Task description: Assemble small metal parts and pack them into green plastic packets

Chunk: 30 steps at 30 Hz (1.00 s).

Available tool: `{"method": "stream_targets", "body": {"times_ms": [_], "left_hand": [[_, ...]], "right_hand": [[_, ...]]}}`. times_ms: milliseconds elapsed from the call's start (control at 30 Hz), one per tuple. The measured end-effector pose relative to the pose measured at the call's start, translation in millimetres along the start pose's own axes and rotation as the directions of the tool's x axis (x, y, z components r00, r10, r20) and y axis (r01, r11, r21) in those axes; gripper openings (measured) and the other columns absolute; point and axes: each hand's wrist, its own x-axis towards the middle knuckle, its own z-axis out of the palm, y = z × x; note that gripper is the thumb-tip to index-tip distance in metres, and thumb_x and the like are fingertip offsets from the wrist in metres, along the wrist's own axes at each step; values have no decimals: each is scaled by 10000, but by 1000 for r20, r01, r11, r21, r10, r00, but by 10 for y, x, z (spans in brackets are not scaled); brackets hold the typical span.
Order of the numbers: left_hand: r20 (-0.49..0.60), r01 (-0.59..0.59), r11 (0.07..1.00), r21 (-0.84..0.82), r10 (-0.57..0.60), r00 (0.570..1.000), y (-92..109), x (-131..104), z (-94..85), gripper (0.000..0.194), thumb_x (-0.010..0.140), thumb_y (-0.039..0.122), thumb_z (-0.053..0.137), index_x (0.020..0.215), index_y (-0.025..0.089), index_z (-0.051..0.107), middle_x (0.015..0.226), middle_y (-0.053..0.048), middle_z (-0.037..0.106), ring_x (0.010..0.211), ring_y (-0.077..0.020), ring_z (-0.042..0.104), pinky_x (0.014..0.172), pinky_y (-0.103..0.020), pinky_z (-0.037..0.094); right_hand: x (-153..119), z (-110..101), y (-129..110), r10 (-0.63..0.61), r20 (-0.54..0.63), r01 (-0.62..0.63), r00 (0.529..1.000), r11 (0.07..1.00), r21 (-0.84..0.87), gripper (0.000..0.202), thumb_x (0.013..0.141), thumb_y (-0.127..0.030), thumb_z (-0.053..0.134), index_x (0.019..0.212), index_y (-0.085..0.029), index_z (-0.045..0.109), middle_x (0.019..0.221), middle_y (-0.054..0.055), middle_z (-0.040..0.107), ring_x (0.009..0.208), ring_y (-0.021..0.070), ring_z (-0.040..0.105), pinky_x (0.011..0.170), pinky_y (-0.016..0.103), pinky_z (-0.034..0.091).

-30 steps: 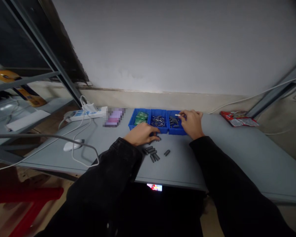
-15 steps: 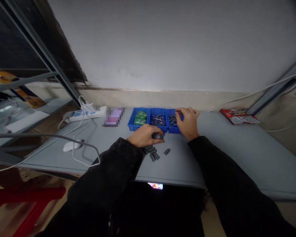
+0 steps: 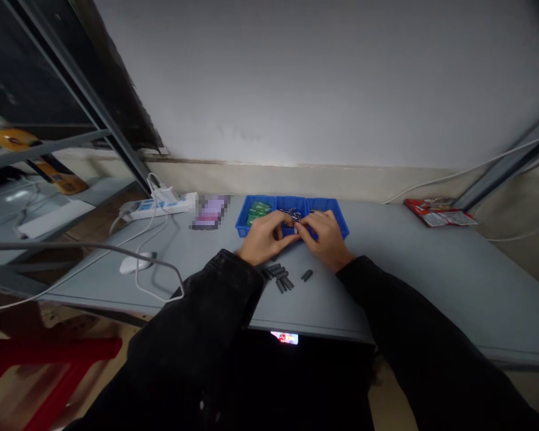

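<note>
My left hand and my right hand meet fingertip to fingertip in front of the blue trays. Both are closed in a pinch around something small that their fingers mostly hide. Behind them, the left blue tray holds green packets. Thin metal pins lie in the middle tray, partly covered by my fingers. The right tray is largely behind my right hand. Several dark grey pieces lie in a group on the table below my left hand, with a single grey piece to their right.
On the left are a power strip, a blurred-out purple item, a white mouse-like object and loose white cables. A red packet lies at the right back of the grey table. A red stool stands lower left.
My right hand has left the right tray and moved left to meet my left hand. My left hand has shifted slightly up, and its fingertips now touch my right fingertips. The camera view has shifted slightly.
</note>
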Motion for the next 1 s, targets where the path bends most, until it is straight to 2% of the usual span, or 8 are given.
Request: {"method": "stream_targets", "body": {"times_ms": [233, 567, 667, 767, 900, 1000], "left_hand": [[-15, -18, 1000, -23, 18, 1000, -29, -9, 26, 216, 864, 281, 763, 948, 150, 613, 923, -29, 648, 609, -80, 560, 606, -221, 490], [-14, -17, 1000, -7, 17, 1000, -6, 3, 26, 219, 892, 275, 738, 1061, 154, 671, 942, -54, 712, 680, -114, 627, 712, -265, 541], [-21, 10, 1000, 2, -10, 1000, -12, -8, 27, 169, 898, 263, 729, 1011, 153, 670, 916, -48, 717, 694, -121, 645, 705, -257, 539], [-42, 64, 998, -6, -64, 997, -26, -18, 24, 128, 915, 269, 706, 969, 162, 660, 861, -26, 717, 668, -119, 657, 692, -247, 540], [-69, 113, 990, -79, -118, 991, -37, -20, 18, 168, 945, 327, 668, 993, 167, 649, 860, -26, 729, 664, -125, 688, 699, -254, 562], [-61, 120, 987, -108, -127, 990, -42, -21, 21, 171, 964, 324, 638, 1028, 166, 646, 852, -31, 727, 686, -132, 699, 702, -260, 569]], "right_hand": [[-9, 14, -14, -22, 45, 20, 999, 999, 40, 237, 1018, -333, 510, 859, -198, 623, 801, 28, 672, 793, 196, 578, 797, 378, 358], [-11, 22, -16, -7, 24, 6, 1000, 999, 51, 236, 1028, -355, 504, 884, -191, 593, 827, 41, 657, 764, 191, 572, 795, 351, 372], [-15, 18, -10, -14, 37, 10, 999, 996, 88, 218, 1036, -339, 484, 930, -194, 608, 878, 48, 684, 825, 202, 604, 832, 365, 386], [-26, 26, -6, -24, 60, 16, 998, 991, 132, 212, 1045, -317, 450, 1056, -199, 626, 1012, 70, 713, 952, 225, 633, 877, 389, 409], [-46, 59, 18, -20, 71, 11, 997, 991, 134, 252, 1040, -294, 442, 1195, -200, 617, 1139, 99, 707, 1047, 247, 636, 936, 427, 434], [-56, 80, 45, -18, 45, 12, 999, 991, 130, 255, 1032, -264, 446, 1215, -205, 614, 1177, 99, 699, 1091, 254, 632, 957, 438, 447]]}}
